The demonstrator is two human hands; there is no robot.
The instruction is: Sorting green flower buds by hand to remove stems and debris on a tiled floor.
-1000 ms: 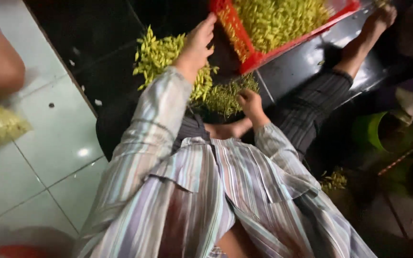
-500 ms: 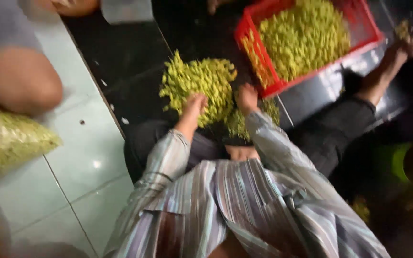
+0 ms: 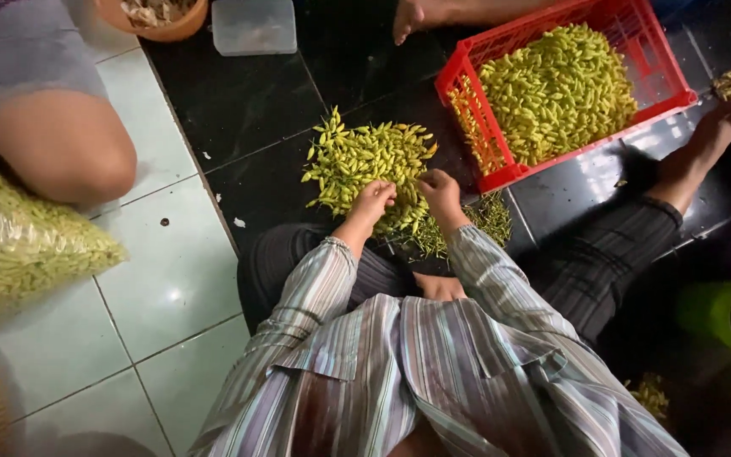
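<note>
The floor (image 3: pixel 171 279) is tiled, pale green squares on one side and glossy black ones on the other, and a person in a striped shirt sits on it with legs spread. Everything gathers around the pile of yellow-green chillies (image 3: pixel 365 165) heaped loose on the black tiles in front of them.

The left hand (image 3: pixel 374 203) rests on the near edge of that pile, fingers curled down into the chillies; whether it has pinched one I cannot tell. The right hand (image 3: pixel 440 190) sits just beside it at the pile's near right corner, fingers bent in and closed around something small, too hidden to name. Just behind the right hand, against the pile's near side, lies a scatter of thin green stems (image 3: pixel 484 222).

To the right of the pile and touching distance from it stands a red plastic crate (image 3: pixel 467 80), filled with more chillies. Beyond the pile, at the far edge, a clear plastic tub (image 3: pixel 254 25) and a brown bowl (image 3: pixel 171 30) sit near each other. Well to the left of the pile, another person's bare knee (image 3: pixel 69 144) shows, with a clear bag of chillies (image 3: pixel 19 245) below it.
</note>
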